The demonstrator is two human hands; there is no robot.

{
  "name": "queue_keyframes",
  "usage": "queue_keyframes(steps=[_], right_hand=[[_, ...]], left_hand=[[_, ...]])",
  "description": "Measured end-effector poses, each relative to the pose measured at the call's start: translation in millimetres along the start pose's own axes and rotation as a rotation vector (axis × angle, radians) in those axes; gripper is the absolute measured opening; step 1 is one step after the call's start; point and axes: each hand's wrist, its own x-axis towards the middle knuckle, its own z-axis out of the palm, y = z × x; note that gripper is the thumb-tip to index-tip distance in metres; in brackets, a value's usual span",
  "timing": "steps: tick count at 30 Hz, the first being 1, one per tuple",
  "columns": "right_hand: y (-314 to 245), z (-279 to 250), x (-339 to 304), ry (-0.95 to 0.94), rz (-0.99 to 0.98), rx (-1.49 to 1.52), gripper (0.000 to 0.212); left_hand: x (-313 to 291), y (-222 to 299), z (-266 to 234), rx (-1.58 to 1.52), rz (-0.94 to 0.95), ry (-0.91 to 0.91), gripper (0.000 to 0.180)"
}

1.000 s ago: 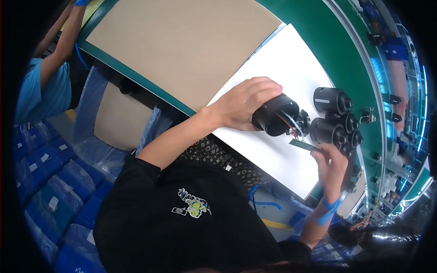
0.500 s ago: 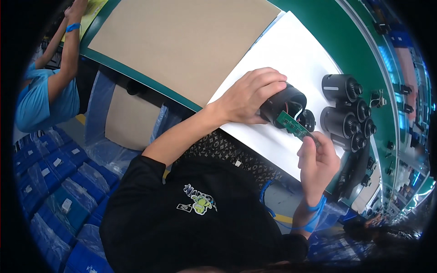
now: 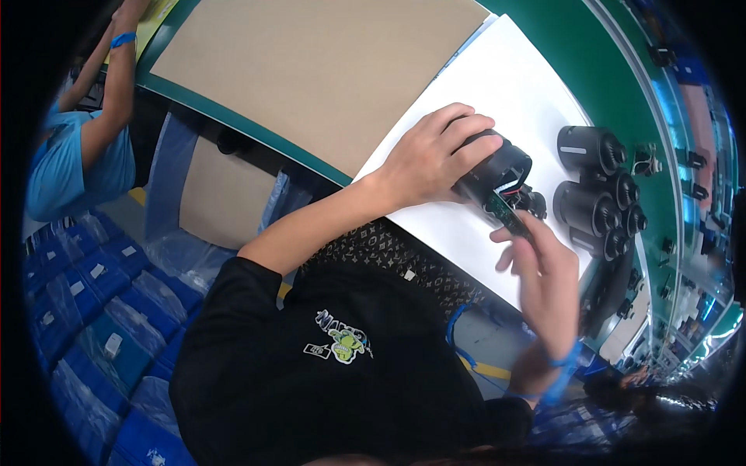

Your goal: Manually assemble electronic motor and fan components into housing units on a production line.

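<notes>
My left hand [image 3: 427,159] is wrapped over a black cylindrical housing [image 3: 507,166], whose open end faces to the right. Inside that opening, red and white wires [image 3: 511,187] show. A narrow green circuit board [image 3: 503,211] sits at the lower rim of the opening, seen nearly edge-on. The fingers of my right hand [image 3: 548,283], slightly blurred, are closed on the board's near end. Whether the board's far end is inside the housing, I cannot tell. Just behind the board is a small black round part [image 3: 533,203], partly hidden.
Several black cylindrical units [image 3: 587,206] stand grouped to the right on the white sheet [image 3: 497,85]. A brown board [image 3: 326,70] covers the green table's left part. Another person's arm [image 3: 116,97] is at the far left. Blue plastic-wrapped stacks [image 3: 93,311] fill the lower left.
The circuit board has turned from showing its flat face to nearly edge-on, closer against the housing's opening. The housing has shifted slightly right, and my right hand has turned.
</notes>
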Motion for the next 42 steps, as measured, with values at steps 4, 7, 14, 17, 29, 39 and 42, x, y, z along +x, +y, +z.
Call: queue_keyframes(steps=[4,7,14,17,29,39,42], right_hand=[[24,-30,16,-0.393,0.232,0.288,0.02],[39,-28,28,-0.164,-0.039,0.046,0.041],[73,-9,33,-0.197,-0.026,0.476,0.072],[70,-6,32,-0.174,0.019,0.542,0.073],[83,6,74,-0.154,-0.065,0.107,0.093],[148,47,-49,0.061,0.259,1.014,0.07],[133,63,-56,0.212,0.139,1.17,0.068]], left_hand=[[-3,-3,1,-0.006,0.039,-0.007,0.098],[-1,-4,3,0.034,0.034,-0.029,0.098],[0,-2,5,0.021,0.053,0.006,0.093],[-1,1,-1,0.013,0.044,-0.018,0.091],[19,12,-20,-0.066,0.043,-0.211,0.085],[23,-6,-35,-0.595,-0.259,-0.46,0.065],[27,-4,-31,-0.697,-0.316,-0.44,0.066]])
